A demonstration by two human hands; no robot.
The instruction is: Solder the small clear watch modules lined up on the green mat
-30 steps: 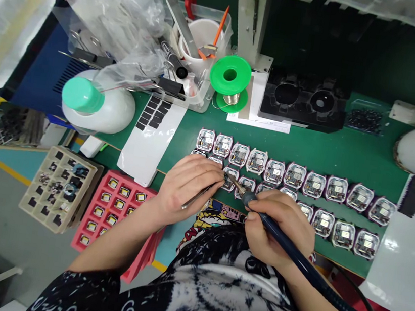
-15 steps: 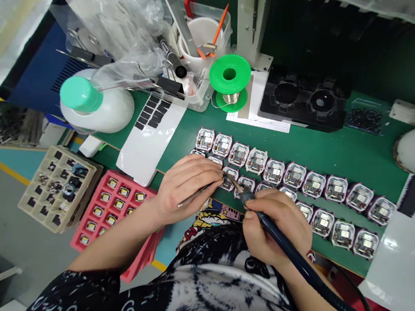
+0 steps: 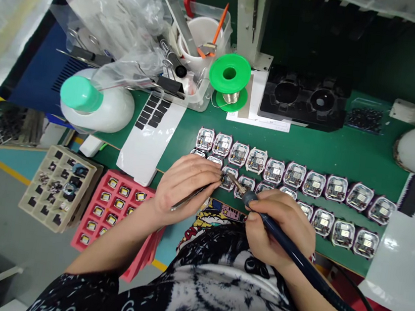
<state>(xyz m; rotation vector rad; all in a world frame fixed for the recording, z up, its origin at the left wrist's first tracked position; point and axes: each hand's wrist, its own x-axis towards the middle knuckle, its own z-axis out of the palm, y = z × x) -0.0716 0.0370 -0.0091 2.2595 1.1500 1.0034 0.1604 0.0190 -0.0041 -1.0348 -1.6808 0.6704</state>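
Two rows of square watch-like cases with circuit boards inside lie on the green mat (image 3: 327, 146). My left hand (image 3: 186, 186) is closed on metal tweezers (image 3: 191, 197), whose tips reach the left edge of a case (image 3: 230, 179) in the near row. In my right hand (image 3: 282, 227) is a soldering iron (image 3: 287, 250) with a dark blue handle and cable. Its metal tip points left, over the same case. Whether the tip touches the board is too small to tell.
Behind the cases stand a green solder spool (image 3: 229, 74), a black fixture (image 3: 302, 101) and a clear tool bin (image 3: 200, 96). To the left are a white bottle (image 3: 110, 109), a pink foam tray (image 3: 111, 186) and a beige parts tray (image 3: 40, 189).
My right hand and the soldering iron have shifted slightly right. The rear end of the tweezers has dropped a little lower and left in my left hand.
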